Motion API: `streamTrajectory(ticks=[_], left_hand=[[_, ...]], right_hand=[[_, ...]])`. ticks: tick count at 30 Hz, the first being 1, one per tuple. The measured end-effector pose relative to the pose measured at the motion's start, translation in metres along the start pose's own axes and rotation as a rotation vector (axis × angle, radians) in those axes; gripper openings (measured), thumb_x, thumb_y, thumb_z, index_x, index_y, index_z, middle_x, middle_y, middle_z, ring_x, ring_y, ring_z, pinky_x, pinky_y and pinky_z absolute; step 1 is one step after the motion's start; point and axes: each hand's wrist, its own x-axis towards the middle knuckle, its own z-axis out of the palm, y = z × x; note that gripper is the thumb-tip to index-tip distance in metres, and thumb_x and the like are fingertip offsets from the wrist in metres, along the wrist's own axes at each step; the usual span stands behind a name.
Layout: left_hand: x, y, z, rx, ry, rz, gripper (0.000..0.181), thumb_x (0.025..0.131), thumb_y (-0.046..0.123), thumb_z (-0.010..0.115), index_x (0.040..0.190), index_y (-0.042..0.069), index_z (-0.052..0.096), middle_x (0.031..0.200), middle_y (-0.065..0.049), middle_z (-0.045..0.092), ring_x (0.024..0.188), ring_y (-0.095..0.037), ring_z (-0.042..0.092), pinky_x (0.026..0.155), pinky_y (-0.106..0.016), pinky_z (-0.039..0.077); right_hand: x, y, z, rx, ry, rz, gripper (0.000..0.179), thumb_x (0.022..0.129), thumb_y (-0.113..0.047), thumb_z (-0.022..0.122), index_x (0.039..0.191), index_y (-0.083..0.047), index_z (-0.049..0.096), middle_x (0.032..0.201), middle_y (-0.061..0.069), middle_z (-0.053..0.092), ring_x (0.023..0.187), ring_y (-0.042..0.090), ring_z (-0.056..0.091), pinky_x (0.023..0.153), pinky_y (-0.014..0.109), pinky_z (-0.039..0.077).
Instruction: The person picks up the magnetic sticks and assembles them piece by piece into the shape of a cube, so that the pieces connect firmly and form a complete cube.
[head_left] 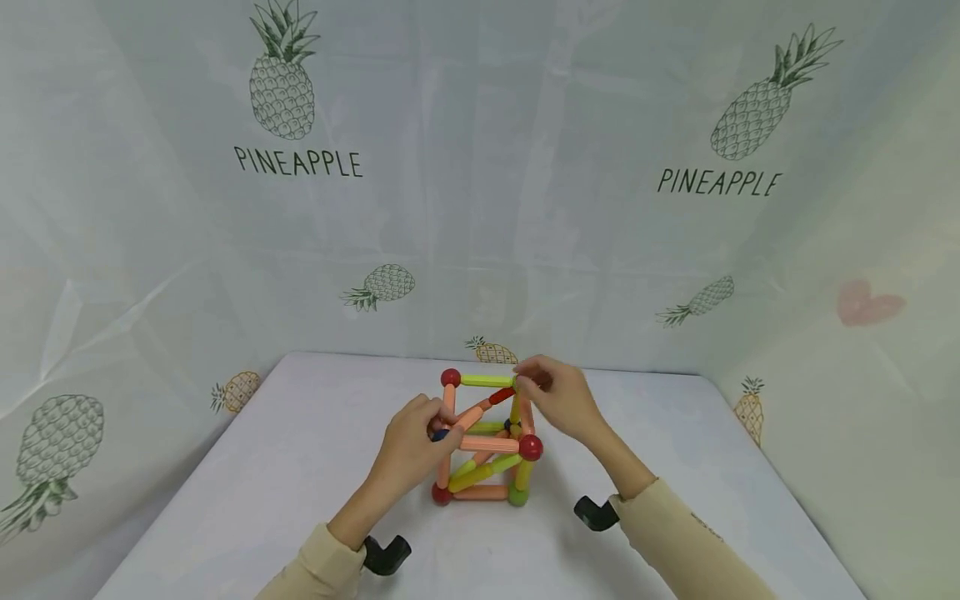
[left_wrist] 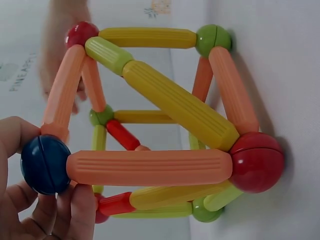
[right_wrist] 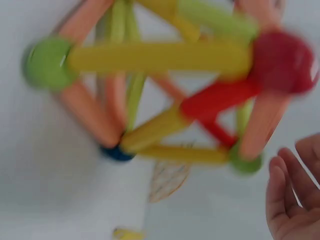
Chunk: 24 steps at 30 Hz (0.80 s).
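A cube-like frame of magnetic rods and balls stands on the white table, with orange, yellow, green and red rods such as the front orange rod [left_wrist: 150, 167]. My left hand [head_left: 416, 442] grips the dark blue ball [left_wrist: 46, 164] at its upper front left corner, fingers curled round it. My right hand [head_left: 564, 398] is at the upper back right corner, close to a green ball [right_wrist: 245, 159]. In the right wrist view its loosely bent fingers [right_wrist: 290, 180] stand beside that ball with nothing between them. Red balls [head_left: 530, 447] sit at other corners, and diagonal rods cross the sides.
The white table [head_left: 300, 508] extends around the frame, with a pineapple-print curtain [head_left: 480, 208] behind it. A black bent piece [head_left: 387, 556] shows by the left wrist and another black piece [head_left: 596, 513] by the right wrist.
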Motion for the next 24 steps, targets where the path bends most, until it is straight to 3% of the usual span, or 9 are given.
streamTrajectory(ticks=[3,5,8,11,15,24], left_hand=[[0.001,-0.001,0.001,0.005,0.001,0.009,0.014,0.086,0.026,0.076,0.082,0.026,0.062,0.078,0.006,0.048,0.069,-0.013,0.047,0.055,-0.026,0.041],[0.001,-0.001,0.001,-0.002,-0.001,0.01,0.014,0.086,0.026,0.075,0.083,0.026,0.062,0.078,0.006,0.048,0.069,-0.013,0.046,0.055,-0.026,0.041],[0.001,-0.002,0.002,-0.014,-0.002,0.005,0.014,0.087,0.027,0.074,0.082,0.027,0.061,0.079,0.006,0.049,0.069,-0.013,0.047,0.055,-0.026,0.041],[-0.001,-0.004,0.003,-0.02,-0.001,-0.011,0.014,0.088,0.028,0.073,0.082,0.029,0.06,0.079,0.006,0.049,0.069,-0.012,0.047,0.055,-0.026,0.042],[-0.002,-0.005,0.003,-0.025,-0.001,-0.015,0.013,0.088,0.028,0.073,0.084,0.028,0.06,0.08,0.006,0.048,0.07,-0.012,0.048,0.055,-0.026,0.042],[0.0,-0.005,0.003,-0.029,-0.008,-0.008,0.013,0.088,0.028,0.073,0.084,0.028,0.061,0.081,0.006,0.049,0.071,-0.012,0.048,0.056,-0.026,0.043]], right_hand=[[0.001,0.04,-0.005,-0.077,0.111,0.09,0.012,0.092,-0.011,0.065,0.104,-0.009,0.07,0.091,0.0,0.069,0.075,0.016,0.064,0.063,0.031,0.054],[0.0,0.068,-0.005,-0.124,0.101,0.177,0.016,0.091,-0.009,0.065,0.106,-0.005,0.069,0.094,0.007,0.069,0.078,0.022,0.065,0.063,0.034,0.054],[-0.004,0.102,0.002,-0.2,-0.021,0.313,0.029,0.091,-0.012,0.066,0.119,-0.004,0.066,0.108,0.016,0.065,0.093,0.03,0.064,0.073,0.042,0.054],[-0.006,0.124,0.012,-0.284,-0.185,0.393,0.045,0.093,-0.02,0.064,0.136,-0.008,0.055,0.124,0.022,0.055,0.109,0.037,0.056,0.087,0.052,0.05],[-0.004,0.136,0.023,-0.372,-0.281,0.409,0.05,0.096,-0.024,0.059,0.144,-0.012,0.048,0.133,0.023,0.046,0.118,0.041,0.048,0.096,0.059,0.042],[-0.006,0.128,0.023,-0.459,-0.374,0.373,0.032,0.096,-0.006,0.058,0.126,-0.014,0.067,0.116,0.015,0.056,0.105,0.032,0.052,0.094,0.049,0.046]])
